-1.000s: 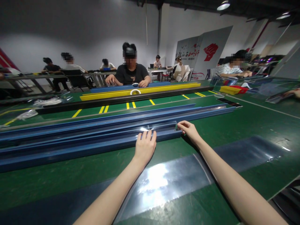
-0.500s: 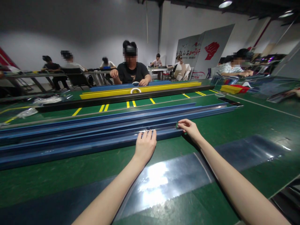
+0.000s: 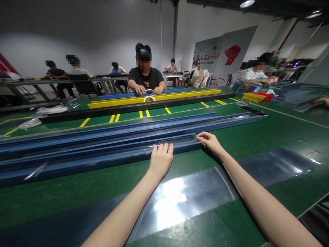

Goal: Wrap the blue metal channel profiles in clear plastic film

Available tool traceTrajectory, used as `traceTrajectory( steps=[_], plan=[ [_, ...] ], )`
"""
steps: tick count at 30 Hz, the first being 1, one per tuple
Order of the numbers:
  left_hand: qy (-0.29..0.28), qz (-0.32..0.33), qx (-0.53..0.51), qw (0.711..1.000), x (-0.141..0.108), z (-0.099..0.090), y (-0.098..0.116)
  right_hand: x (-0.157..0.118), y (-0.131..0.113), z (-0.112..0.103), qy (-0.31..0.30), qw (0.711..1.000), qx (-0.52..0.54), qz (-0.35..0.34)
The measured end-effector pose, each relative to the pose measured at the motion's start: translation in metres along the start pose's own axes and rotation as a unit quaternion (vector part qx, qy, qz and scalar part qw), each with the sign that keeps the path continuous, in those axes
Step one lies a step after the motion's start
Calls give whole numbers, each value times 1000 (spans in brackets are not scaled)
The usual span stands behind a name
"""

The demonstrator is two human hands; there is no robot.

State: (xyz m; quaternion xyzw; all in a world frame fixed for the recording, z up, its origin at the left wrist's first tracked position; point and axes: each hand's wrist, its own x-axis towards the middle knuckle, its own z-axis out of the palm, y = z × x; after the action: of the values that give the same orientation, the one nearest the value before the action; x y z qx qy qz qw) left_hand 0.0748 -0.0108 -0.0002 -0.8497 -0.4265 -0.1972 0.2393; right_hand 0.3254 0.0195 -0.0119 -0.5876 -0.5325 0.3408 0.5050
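Head view: left fingers [image 3: 167, 148] slightly spread on the blue channel [image 3: 118, 158], right fingers [image 3: 202, 138] pinched at its end (grip unclear).

From my remote seat I see 2 human arms, bare from hand to forearm. With the blue channel [image 3: 102, 162] as my landmark, the left hand [image 3: 162, 159] is at its near side; 4 slender fingers show, rounded at the tips, and the thumb is hidden from me. The right hand [image 3: 211, 143], at the channel's right end, looks slim too, its thumb and index finger distinguishable. Both wrists are narrow and bare. On the near side of the channel, the left forearm [image 3: 125, 209] and right forearm [image 3: 262, 195] look smooth and broaden toward me. Fingernails are too small to make out.
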Motion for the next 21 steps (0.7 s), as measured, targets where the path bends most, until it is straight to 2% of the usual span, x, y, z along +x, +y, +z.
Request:
traceTrajectory(
  steps=[21],
  plan=[
    [-16, 3, -6, 1000, 2, -2, -1, 1, 1, 0, 2, 999, -38, 12]
  ],
)
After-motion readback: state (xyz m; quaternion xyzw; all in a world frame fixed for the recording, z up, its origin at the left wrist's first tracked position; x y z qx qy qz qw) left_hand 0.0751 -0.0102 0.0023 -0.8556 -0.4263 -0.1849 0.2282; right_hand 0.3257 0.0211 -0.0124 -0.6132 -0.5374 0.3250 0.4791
